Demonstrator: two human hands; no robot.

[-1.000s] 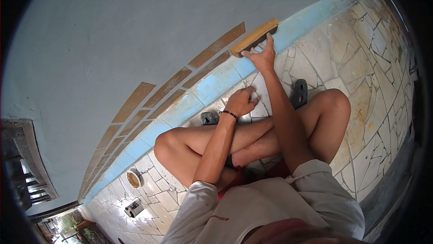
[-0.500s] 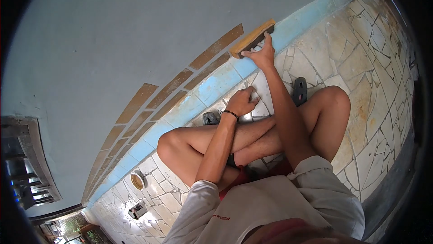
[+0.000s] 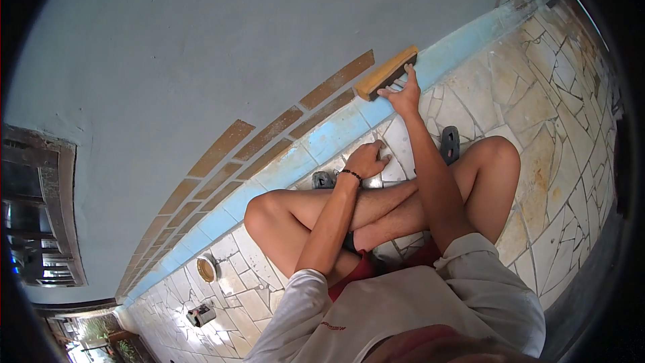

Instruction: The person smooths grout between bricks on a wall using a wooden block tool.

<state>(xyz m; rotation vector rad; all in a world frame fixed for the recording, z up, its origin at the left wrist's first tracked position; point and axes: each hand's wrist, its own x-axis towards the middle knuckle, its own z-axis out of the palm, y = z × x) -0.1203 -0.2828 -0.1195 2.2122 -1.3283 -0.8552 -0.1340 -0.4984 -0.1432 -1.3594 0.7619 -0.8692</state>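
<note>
Far left, a dark-framed window (image 3: 40, 208) sits in the grey wall (image 3: 235, 40). Below it, a round tin (image 3: 206, 269) and a small boxy object (image 3: 201, 314), too small to make out, stand on the crazy-paved floor (image 3: 557, 94). A staggered run of brown rectangles (image 3: 222, 148) climbs rightward along the wall just above a blue band (image 3: 329, 131).

The person sits cross-legged facing the wall. The left hand (image 3: 368, 159), a dark bracelet at its wrist, is loosely clenched, knuckles down on the floor beside the blue band; whether anything lies inside the curled fingers cannot be told. A dark sandal (image 3: 324, 179) lies just left of that wrist.

Further right, the yellow block (image 3: 386, 72) lies flat against the wall at the right end of the brown run, where wall meets blue band. The right hand (image 3: 403, 94) grasps it from below, fingers spread along its lower long edge, arm fully stretched.

To do this well, the block should probably sit in line with the neighbouring brown rectangles, leaving the same gap as between the others; even pressure along its whole length would stop one end lifting off the wall; the braced left hand likely helps to steady so long a reach.
</note>
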